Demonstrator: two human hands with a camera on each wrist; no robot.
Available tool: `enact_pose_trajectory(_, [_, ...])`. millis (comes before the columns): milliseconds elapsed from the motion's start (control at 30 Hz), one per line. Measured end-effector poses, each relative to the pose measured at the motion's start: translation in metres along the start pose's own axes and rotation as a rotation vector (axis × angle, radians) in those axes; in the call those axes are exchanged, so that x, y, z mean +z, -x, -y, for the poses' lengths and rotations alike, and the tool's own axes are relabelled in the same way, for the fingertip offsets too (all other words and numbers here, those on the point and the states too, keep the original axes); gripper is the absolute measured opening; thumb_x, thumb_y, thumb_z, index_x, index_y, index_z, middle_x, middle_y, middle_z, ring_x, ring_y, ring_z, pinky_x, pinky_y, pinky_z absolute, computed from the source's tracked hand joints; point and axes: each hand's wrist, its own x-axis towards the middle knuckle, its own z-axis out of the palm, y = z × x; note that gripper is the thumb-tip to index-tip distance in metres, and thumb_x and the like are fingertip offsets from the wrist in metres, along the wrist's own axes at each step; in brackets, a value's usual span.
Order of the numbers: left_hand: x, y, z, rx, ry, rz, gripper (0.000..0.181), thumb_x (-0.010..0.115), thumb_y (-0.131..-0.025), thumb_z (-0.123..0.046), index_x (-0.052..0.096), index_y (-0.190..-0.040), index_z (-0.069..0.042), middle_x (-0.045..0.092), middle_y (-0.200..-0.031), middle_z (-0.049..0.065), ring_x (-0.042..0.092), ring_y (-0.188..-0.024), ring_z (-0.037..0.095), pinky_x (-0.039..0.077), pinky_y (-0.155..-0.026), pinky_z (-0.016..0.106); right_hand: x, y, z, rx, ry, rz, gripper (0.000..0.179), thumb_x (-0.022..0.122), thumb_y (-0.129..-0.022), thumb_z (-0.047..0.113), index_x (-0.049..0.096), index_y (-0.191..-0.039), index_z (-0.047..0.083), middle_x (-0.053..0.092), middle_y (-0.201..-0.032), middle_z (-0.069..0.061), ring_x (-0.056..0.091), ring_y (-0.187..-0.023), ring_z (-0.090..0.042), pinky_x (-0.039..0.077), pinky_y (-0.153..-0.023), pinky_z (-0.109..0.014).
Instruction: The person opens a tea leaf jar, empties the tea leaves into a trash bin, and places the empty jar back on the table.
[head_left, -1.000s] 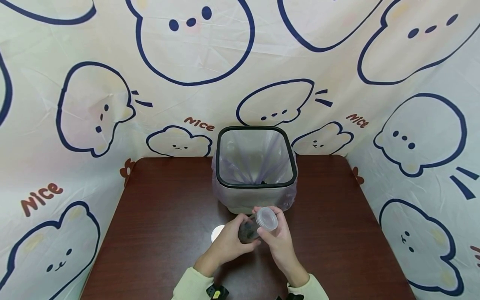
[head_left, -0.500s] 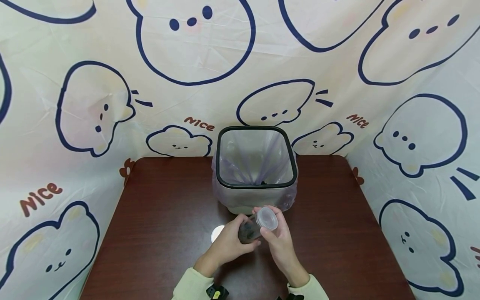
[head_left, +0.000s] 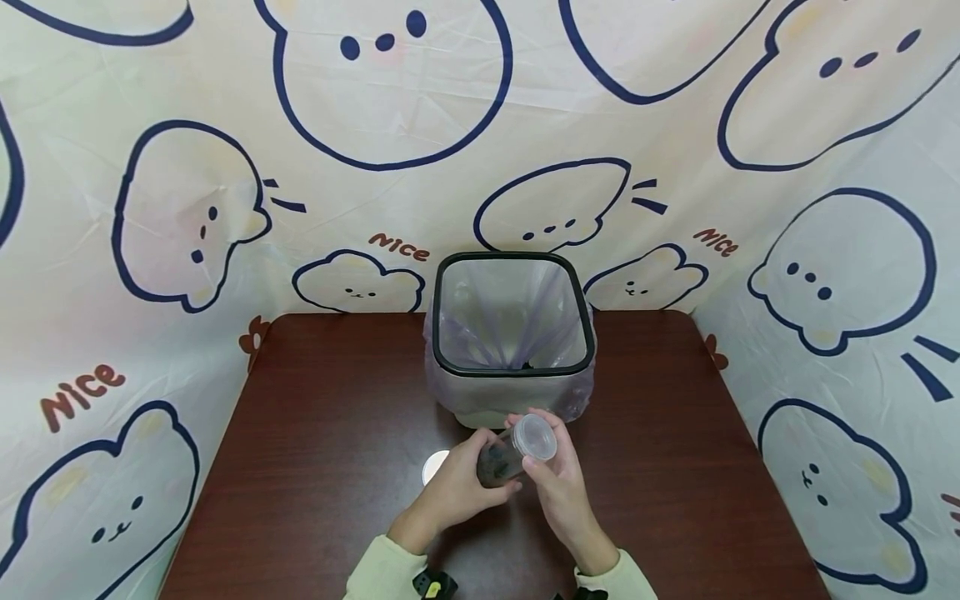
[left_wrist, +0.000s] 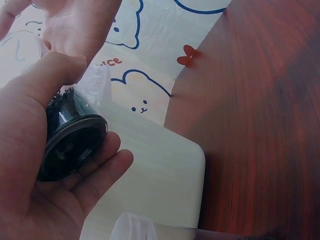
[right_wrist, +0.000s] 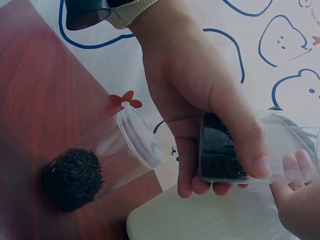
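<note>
Head: left hand gripping a clear jar's body, right hand gripping its lid end; jar tilted over tabletop, near side of bin. Left wrist: dark jar base facing camera. Right wrist: second jar upright on tabletop, dark shreds inside.

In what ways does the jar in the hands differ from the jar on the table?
The held jar is tilted; the standing jar is upright. The left hand and right hand grip the held jar; the standing jar rests untouched on the table. Both are clear, with dark contents.
</note>
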Motion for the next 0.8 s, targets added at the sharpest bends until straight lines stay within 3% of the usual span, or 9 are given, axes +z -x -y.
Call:
enact_pose_trajectory(433, [-0.0006, -0.0012, -0.0007, -0.004, 0.004, 0.01, 0.047, 0.086, -0.081, -0.026, 0.055, -0.115, -0.015, 0.065, -0.111, -0.002, 0.062, -0.096, 0.011, 0.054, -0.085, 0.032, -0.0004, -0.0006, 0.0003, 0.014, 0.007, -0.025, 0.05, 0.058, -0.098, -0.001, 0.039, -0.144, 0.002, 0.06, -0.139, -0.008, 0.055, -0.131, -0.02, 0.037, -0.111, -0.03])
enact_pose_trajectory(800, [-0.0009, -0.0012, -0.0009, 0.006, -0.019, -0.004, 0.046, 0.087, -0.08, -0.028, 0.056, -0.113, -0.016, 0.065, -0.109, -0.004, 0.062, -0.097, 0.011, 0.053, -0.086, 0.032, 0.0007, 0.0, -0.0003, -0.051, 0.041, -0.022, 0.05, 0.06, -0.098, -0.001, 0.039, -0.143, -0.002, 0.06, -0.137, -0.011, 0.056, -0.129, -0.021, 0.037, -0.111, -0.031])
